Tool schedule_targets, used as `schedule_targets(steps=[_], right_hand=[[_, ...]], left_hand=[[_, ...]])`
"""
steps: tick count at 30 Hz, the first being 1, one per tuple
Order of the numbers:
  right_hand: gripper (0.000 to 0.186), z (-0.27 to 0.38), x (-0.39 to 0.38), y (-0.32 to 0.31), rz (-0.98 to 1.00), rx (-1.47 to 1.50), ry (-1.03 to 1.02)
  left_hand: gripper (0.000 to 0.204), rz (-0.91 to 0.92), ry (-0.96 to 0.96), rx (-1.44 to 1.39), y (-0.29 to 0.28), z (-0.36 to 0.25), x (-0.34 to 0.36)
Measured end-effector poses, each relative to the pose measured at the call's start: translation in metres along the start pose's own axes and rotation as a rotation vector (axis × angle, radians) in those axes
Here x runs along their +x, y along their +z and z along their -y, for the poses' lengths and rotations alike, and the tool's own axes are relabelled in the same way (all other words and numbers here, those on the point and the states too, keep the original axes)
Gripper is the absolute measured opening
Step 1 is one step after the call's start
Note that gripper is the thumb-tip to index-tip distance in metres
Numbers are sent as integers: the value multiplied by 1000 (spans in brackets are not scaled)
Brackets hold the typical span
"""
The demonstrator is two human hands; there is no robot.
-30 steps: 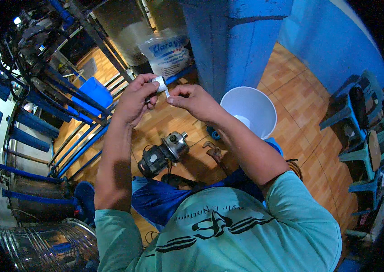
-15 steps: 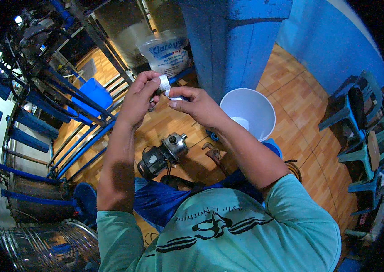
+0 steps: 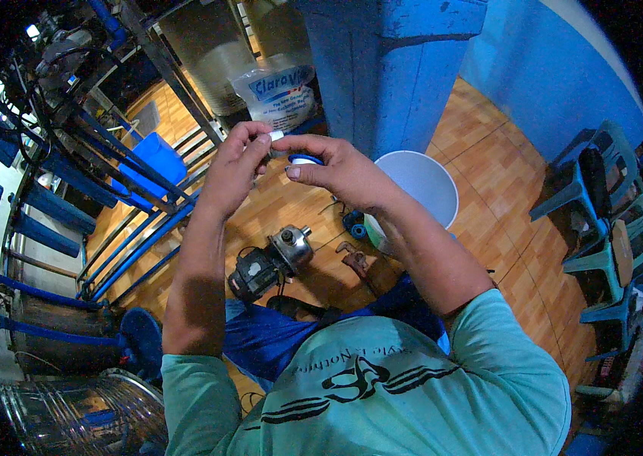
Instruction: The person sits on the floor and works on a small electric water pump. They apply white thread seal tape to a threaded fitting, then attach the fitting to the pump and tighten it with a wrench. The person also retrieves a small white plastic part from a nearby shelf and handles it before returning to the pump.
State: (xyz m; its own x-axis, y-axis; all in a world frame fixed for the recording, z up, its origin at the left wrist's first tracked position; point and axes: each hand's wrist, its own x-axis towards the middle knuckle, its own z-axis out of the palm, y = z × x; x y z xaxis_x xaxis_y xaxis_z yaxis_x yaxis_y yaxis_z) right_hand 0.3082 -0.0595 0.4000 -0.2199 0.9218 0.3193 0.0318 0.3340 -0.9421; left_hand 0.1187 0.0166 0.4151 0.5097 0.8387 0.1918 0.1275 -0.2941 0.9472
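Note:
My left hand [image 3: 241,166] pinches a small white threaded pipe fitting [image 3: 276,135] between thumb and fingers, out in front of me. Close beside it, my right hand [image 3: 345,173] holds a roll of thread seal tape [image 3: 306,159], white with a blue rim, between thumb and fingers. The right index fingertip reaches to the fitting's end. Any tape strip between the two is too fine to make out. Below my hands, a motor pump [image 3: 272,262] with a shiny metal head lies on the floor, and a rusty pipe wrench [image 3: 355,262] is to its right.
A white bucket [image 3: 426,186] stands beyond my right forearm, in front of a tall blue container [image 3: 382,91]. A white printed sack [image 3: 279,99] leans at the back. Blue metal racking [image 3: 135,243] runs along the left. Stacked plastic chairs [image 3: 602,228] line the right.
My right index finger has stretched out toward the fitting, and the tape roll now shows its blue rim. The fitting has turned and is more covered by my fingers.

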Motion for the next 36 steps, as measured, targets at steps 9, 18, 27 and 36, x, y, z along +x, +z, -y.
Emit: schedule_targets(steps=[9, 18, 27, 36], right_hand=[[35, 25, 15, -19, 134, -80, 175], [38, -13, 12, -25, -12, 337, 194], [40, -18, 3, -17, 4, -41, 23], [35, -21, 5, -3, -208, -356, -207]], left_hand=[[22, 28, -43, -46, 0, -6, -13], [24, 65, -42, -172, -11, 8, -15], [19, -139, 185, 213, 23, 1, -30], [13, -227, 321, 510, 30, 0, -28]])
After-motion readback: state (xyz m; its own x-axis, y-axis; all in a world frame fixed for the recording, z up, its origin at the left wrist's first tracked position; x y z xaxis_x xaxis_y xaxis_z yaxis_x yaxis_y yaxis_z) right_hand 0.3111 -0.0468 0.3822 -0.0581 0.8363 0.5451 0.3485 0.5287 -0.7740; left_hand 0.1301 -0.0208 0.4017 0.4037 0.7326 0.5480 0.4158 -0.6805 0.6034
